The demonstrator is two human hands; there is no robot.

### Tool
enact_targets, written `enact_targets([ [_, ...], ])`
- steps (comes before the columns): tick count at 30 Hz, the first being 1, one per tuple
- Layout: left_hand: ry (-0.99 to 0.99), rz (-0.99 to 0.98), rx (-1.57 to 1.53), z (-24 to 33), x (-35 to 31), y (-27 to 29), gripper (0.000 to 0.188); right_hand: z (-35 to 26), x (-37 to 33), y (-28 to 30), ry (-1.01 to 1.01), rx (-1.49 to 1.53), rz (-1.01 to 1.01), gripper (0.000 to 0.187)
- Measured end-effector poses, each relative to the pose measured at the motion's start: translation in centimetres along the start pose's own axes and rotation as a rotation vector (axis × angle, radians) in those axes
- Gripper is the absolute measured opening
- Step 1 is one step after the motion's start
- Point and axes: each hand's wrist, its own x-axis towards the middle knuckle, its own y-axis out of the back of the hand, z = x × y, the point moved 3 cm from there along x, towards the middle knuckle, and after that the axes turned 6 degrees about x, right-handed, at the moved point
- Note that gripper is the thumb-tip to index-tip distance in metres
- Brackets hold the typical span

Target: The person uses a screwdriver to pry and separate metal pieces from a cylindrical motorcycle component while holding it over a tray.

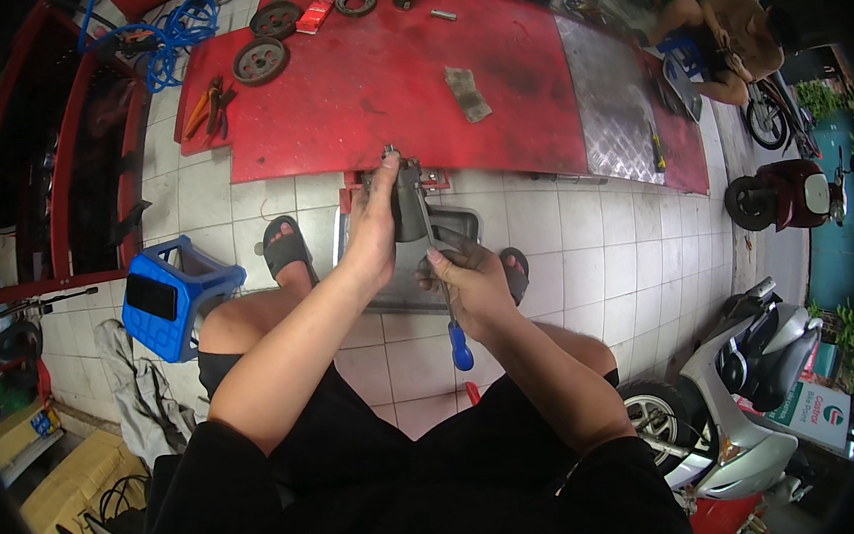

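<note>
Taking the dark cylindrical part point(409, 210) as our landmark, we have our blue-handled screwdriver point(460, 345) closest to us, its handle on the near side of that part and a little to the right. Our right hand point(475, 285) curls around the screwdriver beyond the handle, just beside the part's near end. The shaft runs on along the part's right flank; we cannot tell whether its tip touches. Our left hand point(374, 233) is the nearer of the two to the part: it grips the left flank, one digit reaching toward the far end. The part's long axis points away from us, close to parallel with the shaft, and we judge that the coming move turns on that alignment. Below the part sits a grey tray point(404, 293); beyond its far end spreads a red bench point(354, 107), with a worn tan pad point(467, 94) on it, to the part's right
</note>
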Motion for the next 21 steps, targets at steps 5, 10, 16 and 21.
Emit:
enact_targets([
  [5, 0.026, -0.013, 0.01, -0.2, 0.1, 0.1, 0.056, 0.7, 0.1, 0.3, -0.135, -0.068, -0.007, 0.034],
  [10, 0.05, -0.014, 0.024, -0.1, -0.5, -0.4, 0.056, 2.3, 0.7, 1.1, -0.144, -0.183, 0.01, 0.037],
  [16, 0.074, -0.039, 0.04, -0.4, -0.6, -0.3, 0.055, 0.4, -0.4, -0.1, -0.301, -0.058, -0.048, 0.039],
  [21, 0.217, -0.06, -0.088, 1.4, -1.5, -0.9, 0.051, 0.1, -0.4, 0.3, -0.33, -0.008, 0.088, 0.034],
])
